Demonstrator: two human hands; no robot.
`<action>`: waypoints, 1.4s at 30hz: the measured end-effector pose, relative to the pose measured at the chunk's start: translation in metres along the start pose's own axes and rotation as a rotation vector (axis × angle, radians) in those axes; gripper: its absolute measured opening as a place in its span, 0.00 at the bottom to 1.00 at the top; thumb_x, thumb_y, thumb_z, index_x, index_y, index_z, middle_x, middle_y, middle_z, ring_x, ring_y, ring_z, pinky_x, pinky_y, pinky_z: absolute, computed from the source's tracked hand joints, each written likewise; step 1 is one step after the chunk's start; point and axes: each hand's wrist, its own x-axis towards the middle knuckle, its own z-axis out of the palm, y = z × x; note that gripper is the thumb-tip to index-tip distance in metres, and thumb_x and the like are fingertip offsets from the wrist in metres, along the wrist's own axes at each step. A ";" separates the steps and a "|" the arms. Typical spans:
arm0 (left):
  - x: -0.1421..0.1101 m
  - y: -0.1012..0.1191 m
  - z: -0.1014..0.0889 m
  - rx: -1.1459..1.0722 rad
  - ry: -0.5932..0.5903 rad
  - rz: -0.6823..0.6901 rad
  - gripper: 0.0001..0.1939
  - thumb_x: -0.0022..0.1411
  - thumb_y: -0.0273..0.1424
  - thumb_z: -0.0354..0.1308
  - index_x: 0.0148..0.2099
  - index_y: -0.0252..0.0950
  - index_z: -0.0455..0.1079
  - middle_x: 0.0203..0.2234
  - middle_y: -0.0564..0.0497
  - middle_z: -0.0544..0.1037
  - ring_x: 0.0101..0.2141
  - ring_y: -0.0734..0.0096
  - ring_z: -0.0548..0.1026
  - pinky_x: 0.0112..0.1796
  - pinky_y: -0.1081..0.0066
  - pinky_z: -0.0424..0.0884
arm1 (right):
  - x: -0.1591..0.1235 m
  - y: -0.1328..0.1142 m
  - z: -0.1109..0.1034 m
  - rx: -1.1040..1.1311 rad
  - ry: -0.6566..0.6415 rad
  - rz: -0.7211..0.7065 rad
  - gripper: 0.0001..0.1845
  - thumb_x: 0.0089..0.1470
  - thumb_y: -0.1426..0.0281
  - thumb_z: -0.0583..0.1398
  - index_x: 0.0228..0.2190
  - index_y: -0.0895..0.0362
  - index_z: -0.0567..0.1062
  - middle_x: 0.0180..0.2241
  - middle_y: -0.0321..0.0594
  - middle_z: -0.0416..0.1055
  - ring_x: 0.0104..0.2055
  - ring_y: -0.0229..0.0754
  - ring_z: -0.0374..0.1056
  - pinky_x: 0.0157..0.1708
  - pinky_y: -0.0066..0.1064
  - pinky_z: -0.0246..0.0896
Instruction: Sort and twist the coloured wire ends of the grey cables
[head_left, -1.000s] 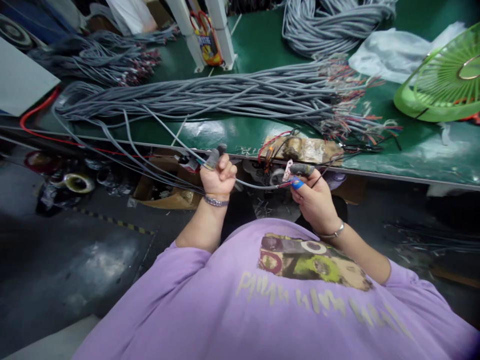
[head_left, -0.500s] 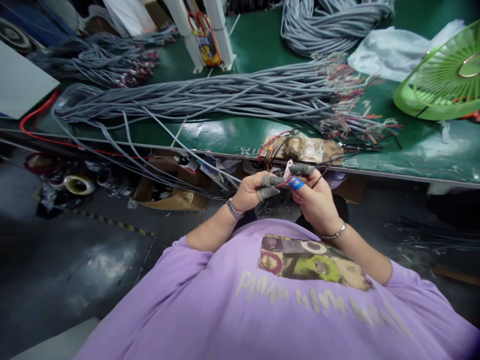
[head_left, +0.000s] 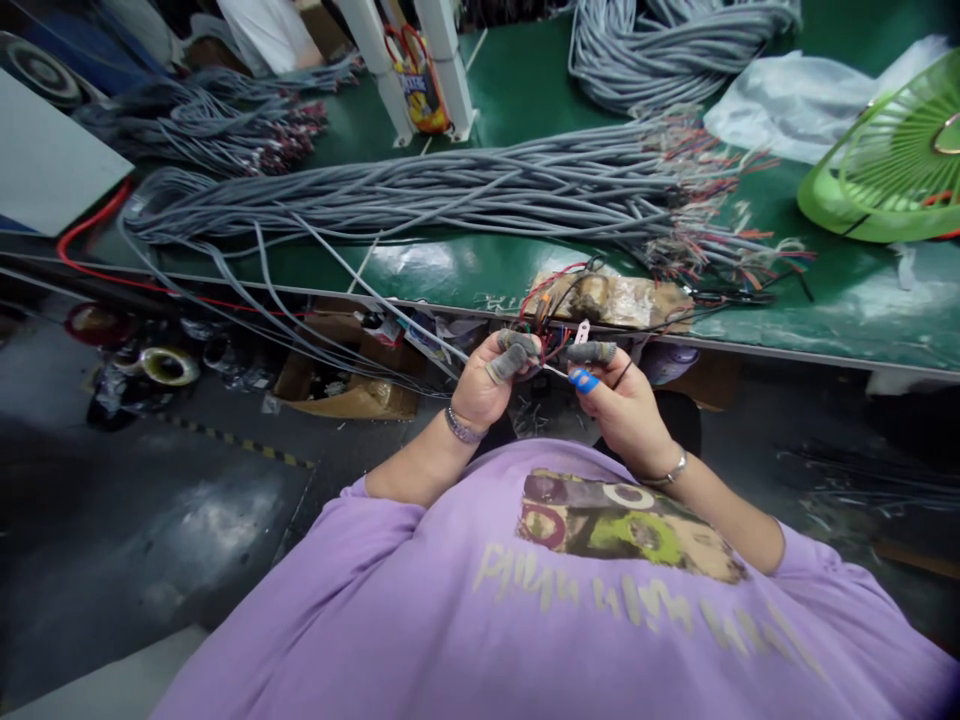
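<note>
Both grips are closed: the left hand (head_left: 480, 392) is pinched near the end of a grey cable (head_left: 390, 310), and the right hand (head_left: 628, 415) has its thumb and forefinger together on a pale strand (head_left: 555, 371). The cable runs into the left grip from its outer side, with the strand spanning the short gap between the grips. Red and dark wires (head_left: 559, 340) fan out above that gap. A pale perforated tab (head_left: 583, 331) stands upright at the right fingertips; whether it is pinched or merely touched cannot be told. In my judgement, sound handling calls for a firm left pinch close to the cable end, light and straight tension from the right, and the coloured wires held clear of the strand. A hard pull could nick or snap it. Blue tape (head_left: 583, 380) on the right thumb may dull the feel. Just beyond the grips, a taped brown block (head_left: 630, 303) with dark leads lies at the edge of the green bench (head_left: 450, 262), where loose wires could snag. Farther beyond lies a thick cable bundle (head_left: 420, 190); a green fan (head_left: 900, 160) is well out past the right grip. Below and outward of the left grip sits a cardboard box (head_left: 322, 400).
</note>
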 end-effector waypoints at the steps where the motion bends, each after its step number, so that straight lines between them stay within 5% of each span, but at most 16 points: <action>1: 0.000 0.003 0.001 -0.010 -0.006 -0.018 0.19 0.43 0.41 0.76 0.29 0.35 0.72 0.27 0.55 0.78 0.25 0.81 0.70 0.28 0.78 0.66 | 0.000 0.000 0.000 -0.005 -0.002 0.001 0.18 0.47 0.62 0.71 0.40 0.52 0.75 0.30 0.34 0.70 0.20 0.29 0.51 0.17 0.25 0.45; 6: 0.005 0.010 0.004 -0.007 0.081 -0.103 0.16 0.51 0.39 0.72 0.30 0.35 0.69 0.26 0.55 0.78 0.20 0.84 0.66 0.23 0.79 0.61 | -0.003 -0.001 0.001 -0.050 -0.007 0.020 0.17 0.47 0.63 0.70 0.39 0.52 0.76 0.30 0.35 0.71 0.23 0.32 0.57 0.20 0.26 0.54; 12: 0.006 0.009 0.001 -0.014 0.023 -0.083 0.17 0.52 0.39 0.71 0.31 0.35 0.68 0.22 0.56 0.76 0.17 0.86 0.65 0.21 0.80 0.60 | -0.004 -0.004 -0.004 -0.236 -0.109 -0.074 0.17 0.49 0.63 0.69 0.41 0.52 0.75 0.31 0.35 0.72 0.30 0.36 0.66 0.30 0.29 0.64; 17: 0.003 -0.001 0.002 0.147 -0.075 -0.077 0.20 0.51 0.43 0.71 0.34 0.34 0.69 0.25 0.55 0.79 0.21 0.82 0.73 0.24 0.81 0.65 | 0.001 -0.019 -0.005 -0.788 -0.113 -0.386 0.25 0.47 0.60 0.70 0.47 0.54 0.75 0.40 0.43 0.75 0.37 0.44 0.69 0.36 0.36 0.67; 20: 0.001 -0.004 0.003 0.183 -0.107 -0.088 0.23 0.49 0.45 0.72 0.35 0.34 0.69 0.23 0.56 0.77 0.22 0.81 0.74 0.25 0.80 0.67 | 0.006 -0.025 0.000 -0.989 -0.055 -0.555 0.16 0.50 0.62 0.68 0.40 0.55 0.78 0.37 0.44 0.76 0.38 0.46 0.70 0.39 0.38 0.67; 23: -0.001 -0.001 0.003 0.191 -0.100 -0.109 0.23 0.49 0.45 0.72 0.34 0.33 0.68 0.23 0.56 0.77 0.20 0.82 0.73 0.23 0.82 0.65 | 0.008 -0.021 0.002 -0.903 -0.045 -0.566 0.07 0.57 0.65 0.63 0.35 0.55 0.78 0.32 0.41 0.76 0.33 0.42 0.71 0.36 0.34 0.67; 30: -0.008 0.016 -0.001 -0.066 -0.149 -0.147 0.22 0.48 0.42 0.73 0.33 0.35 0.66 0.20 0.58 0.71 0.17 0.83 0.68 0.19 0.80 0.63 | 0.005 -0.005 0.000 -0.523 -0.043 -0.299 0.11 0.54 0.61 0.66 0.35 0.56 0.79 0.32 0.39 0.79 0.32 0.41 0.73 0.36 0.33 0.70; 34: 0.004 0.033 -0.017 -0.198 0.047 -0.025 0.14 0.61 0.37 0.64 0.30 0.35 0.65 0.21 0.57 0.66 0.17 0.86 0.64 0.21 0.80 0.64 | 0.005 -0.009 0.001 -0.405 0.020 -0.227 0.15 0.48 0.58 0.70 0.32 0.56 0.79 0.30 0.39 0.79 0.31 0.40 0.72 0.35 0.33 0.70; 37: 0.009 0.037 -0.032 -0.078 0.170 0.176 0.13 0.63 0.40 0.61 0.32 0.36 0.68 0.24 0.56 0.71 0.22 0.84 0.69 0.27 0.79 0.70 | 0.006 -0.012 -0.001 -0.326 0.074 -0.196 0.16 0.47 0.58 0.71 0.32 0.56 0.79 0.31 0.39 0.79 0.31 0.39 0.72 0.36 0.33 0.70; 39: 0.004 0.030 -0.035 0.139 0.083 0.266 0.15 0.58 0.43 0.66 0.37 0.37 0.71 0.27 0.54 0.75 0.27 0.78 0.74 0.33 0.75 0.73 | 0.006 -0.012 -0.002 -0.293 0.096 -0.180 0.16 0.46 0.58 0.71 0.32 0.56 0.79 0.31 0.39 0.79 0.31 0.39 0.72 0.37 0.33 0.70; 42: -0.012 0.015 -0.030 0.660 -0.238 0.289 0.18 0.52 0.41 0.71 0.41 0.36 0.74 0.32 0.50 0.79 0.35 0.70 0.78 0.40 0.71 0.74 | 0.007 -0.011 0.000 -0.273 0.090 -0.176 0.16 0.45 0.59 0.71 0.32 0.56 0.78 0.31 0.39 0.78 0.32 0.40 0.72 0.38 0.34 0.70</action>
